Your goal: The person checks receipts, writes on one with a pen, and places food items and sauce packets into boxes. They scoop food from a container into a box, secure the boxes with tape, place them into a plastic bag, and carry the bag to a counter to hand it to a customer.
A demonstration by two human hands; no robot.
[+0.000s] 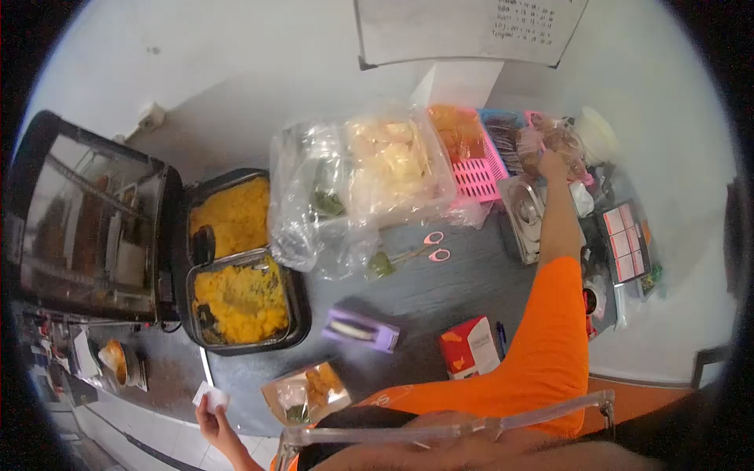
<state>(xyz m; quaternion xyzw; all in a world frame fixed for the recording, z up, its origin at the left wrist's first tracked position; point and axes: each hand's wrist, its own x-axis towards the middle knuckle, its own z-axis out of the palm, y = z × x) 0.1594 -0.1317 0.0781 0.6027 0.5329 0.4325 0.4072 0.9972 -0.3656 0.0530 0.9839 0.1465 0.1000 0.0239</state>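
Observation:
Low on the left, my left hand (215, 424) pinches a small white paper slip (210, 397) between thumb and fingers. An open food box (272, 390) stands to the right of that hand, with fried pieces (323, 383), a clear packet (292, 392) and something dark green in it. My right arm, in an orange sleeve (550, 322), stretches to the back right. There my right hand (553, 166) touches a clear plastic bag (567, 141) with brownish contents. Its fingers are too small and covered to read.
Two black trays of yellow food (239, 302) stand left, beside a glass-fronted cabinet (102, 212). Large plastic bags (385, 165) and a pink basket (477, 182) line the back. Scissors (434, 246), a purple box (361, 330), a red-and-white box (469, 345) and a metal container (525, 212) sit around the table.

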